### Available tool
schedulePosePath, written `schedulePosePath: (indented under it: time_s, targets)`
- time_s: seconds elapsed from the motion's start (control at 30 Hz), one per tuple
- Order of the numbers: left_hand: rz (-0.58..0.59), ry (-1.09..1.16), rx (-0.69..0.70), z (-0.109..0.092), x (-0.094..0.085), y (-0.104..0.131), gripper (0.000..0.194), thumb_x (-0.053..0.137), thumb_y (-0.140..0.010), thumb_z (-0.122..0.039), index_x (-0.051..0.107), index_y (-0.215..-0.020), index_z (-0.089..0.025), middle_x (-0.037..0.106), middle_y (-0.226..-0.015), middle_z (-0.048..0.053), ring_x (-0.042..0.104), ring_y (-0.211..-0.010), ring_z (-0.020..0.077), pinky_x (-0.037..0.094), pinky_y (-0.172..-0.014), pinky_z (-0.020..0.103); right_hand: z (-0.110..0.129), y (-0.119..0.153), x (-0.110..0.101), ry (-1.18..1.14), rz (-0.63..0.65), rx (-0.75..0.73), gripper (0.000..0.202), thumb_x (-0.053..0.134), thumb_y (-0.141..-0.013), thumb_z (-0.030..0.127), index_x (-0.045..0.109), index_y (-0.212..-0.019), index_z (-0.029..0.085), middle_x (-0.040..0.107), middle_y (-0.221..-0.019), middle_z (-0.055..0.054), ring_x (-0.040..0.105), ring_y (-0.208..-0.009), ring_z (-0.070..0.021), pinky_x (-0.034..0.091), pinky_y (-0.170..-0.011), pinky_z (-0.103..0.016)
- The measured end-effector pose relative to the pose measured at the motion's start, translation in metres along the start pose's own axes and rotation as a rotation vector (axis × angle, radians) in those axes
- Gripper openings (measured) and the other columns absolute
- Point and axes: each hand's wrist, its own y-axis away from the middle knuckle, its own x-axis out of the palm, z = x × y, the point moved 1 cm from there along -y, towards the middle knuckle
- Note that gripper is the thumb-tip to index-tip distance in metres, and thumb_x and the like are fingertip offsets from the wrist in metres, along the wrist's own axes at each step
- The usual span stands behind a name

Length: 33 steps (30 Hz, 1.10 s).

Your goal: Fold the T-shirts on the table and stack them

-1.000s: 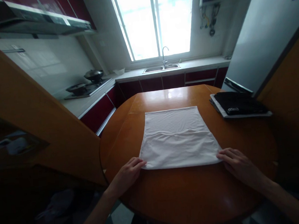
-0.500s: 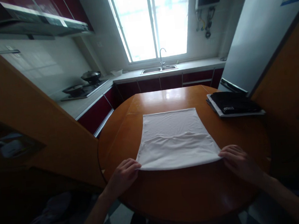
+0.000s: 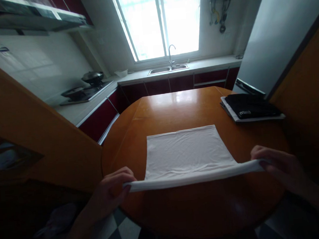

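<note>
A white cloth lies flat on the wooden table, its far part spread out. Its near edge is lifted and stretched into a narrow band between my hands. My left hand pinches the left end of that band, and my right hand pinches the right end. Fingers of both hands are closed on the fabric.
On the table's right side sits a stack of folded dark and white clothes. Beyond the table are a counter with a sink, a stove with pans at left, and a fridge at right.
Both hands have moved apart, and the cloth's near edge is raised and pulled into a taut band. The cloth's far edge has come closer to me. The view has shifted slightly.
</note>
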Motion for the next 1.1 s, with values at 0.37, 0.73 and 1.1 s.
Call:
schedulePosePath:
  time_s: [0.37, 0.73, 1.1]
  targets:
    - [-0.408, 0.004, -0.279, 0.084, 0.011, -0.114, 0.029, 0.058, -0.081, -0.042, 0.071, -0.088, -0.017, 0.072, -0.087, 0.005, 0.066, -0.081, 0.0193, 0.052, -0.072, 0.026, -0.054, -0.127, 0.042, -0.045, -0.125, 0.185, 0.020, 0.059, -0.073, 0.035, 0.070, -0.081, 0.020, 0.073, -0.084, -0.006, 0.066, -0.080, -0.0220, 0.053, -0.070, -0.030]
    - [-0.393, -0.135, -0.422, 0.158, 0.039, -0.153, 0.038, 0.051, -0.082, -0.045, 0.072, -0.093, -0.016, 0.073, -0.083, 0.004, 0.063, -0.070, 0.0178, 0.048, -0.063, 0.026, -0.125, -0.168, 0.085, -0.073, -0.122, 0.321, 0.026, 0.060, -0.069, 0.037, 0.072, -0.079, 0.017, 0.073, -0.077, -0.006, 0.064, -0.072, -0.0209, 0.049, -0.066, -0.031]
    - [-0.360, -0.233, -0.399, 0.170, 0.048, -0.169, 0.037, 0.050, -0.086, -0.045, 0.073, -0.094, -0.018, 0.076, -0.093, 0.007, 0.070, -0.086, 0.0221, 0.051, -0.077, 0.029, -0.149, -0.183, 0.097, 0.120, -0.068, 0.308, 0.028, 0.060, -0.073, 0.038, 0.073, -0.083, 0.016, 0.071, -0.073, -0.006, 0.063, -0.066, -0.0198, 0.047, -0.062, -0.030]
